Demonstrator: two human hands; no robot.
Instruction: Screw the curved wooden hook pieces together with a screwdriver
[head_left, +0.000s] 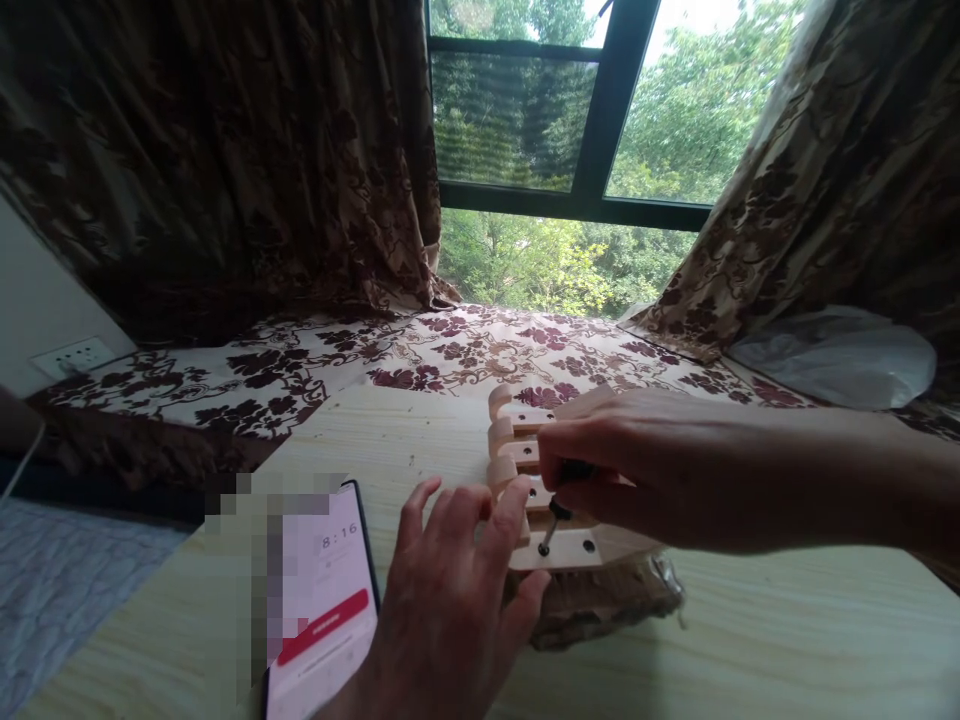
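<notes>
My right hand is closed around the dark handle of a screwdriver. The tool's metal shank slants down, and its tip meets a dark screw or hole near the front left corner of a pale wooden slatted piece. Several slats with dark round spots and rounded left ends run away from me, partly covered by my right hand. My left hand grips the piece's near left side, index finger on top and thumb at the front edge. Beneath the wood is a brown bundle in clear plastic wrap.
A lit phone lies left of my left hand on the light wooden tabletop. Behind it are a floral-covered ledge, patterned curtains and a window. A white plastic bag sits at the right.
</notes>
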